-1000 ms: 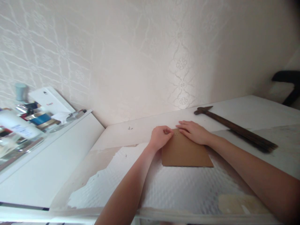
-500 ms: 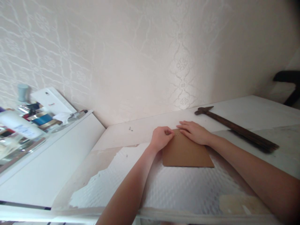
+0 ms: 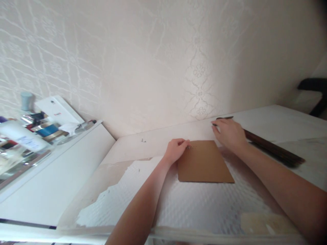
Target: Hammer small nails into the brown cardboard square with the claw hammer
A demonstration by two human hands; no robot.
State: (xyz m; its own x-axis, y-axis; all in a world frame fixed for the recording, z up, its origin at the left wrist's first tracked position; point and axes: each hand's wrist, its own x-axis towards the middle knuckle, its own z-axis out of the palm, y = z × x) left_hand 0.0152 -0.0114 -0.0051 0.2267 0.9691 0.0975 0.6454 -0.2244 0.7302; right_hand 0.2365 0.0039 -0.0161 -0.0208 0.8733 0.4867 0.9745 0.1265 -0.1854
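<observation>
A brown piece of cardboard (image 3: 204,165) lies flat on the white table, with a few small holes near its far edge. At its far left corner my left hand (image 3: 176,149) is closed in a pinch on a small shiny metal bit that looks like a nail (image 3: 188,147). My right hand (image 3: 230,134) is over the head of a hammer, its fingers curled round it and hiding most of it. The dark wooden hammer handle (image 3: 276,146) stretches out to the right along the table.
Small metal bits (image 3: 143,140) lie on the table (image 3: 122,146) left of my hands. On the left, a white cabinet (image 3: 63,177) carries bottles, a white box (image 3: 60,110) and other clutter. A patterned wall stands behind; a black chair part (image 3: 313,85) is at far right.
My right hand has left the cardboard and moved right and away onto the hammer's head. My left hand stays at the corner of the cardboard, still pinching.
</observation>
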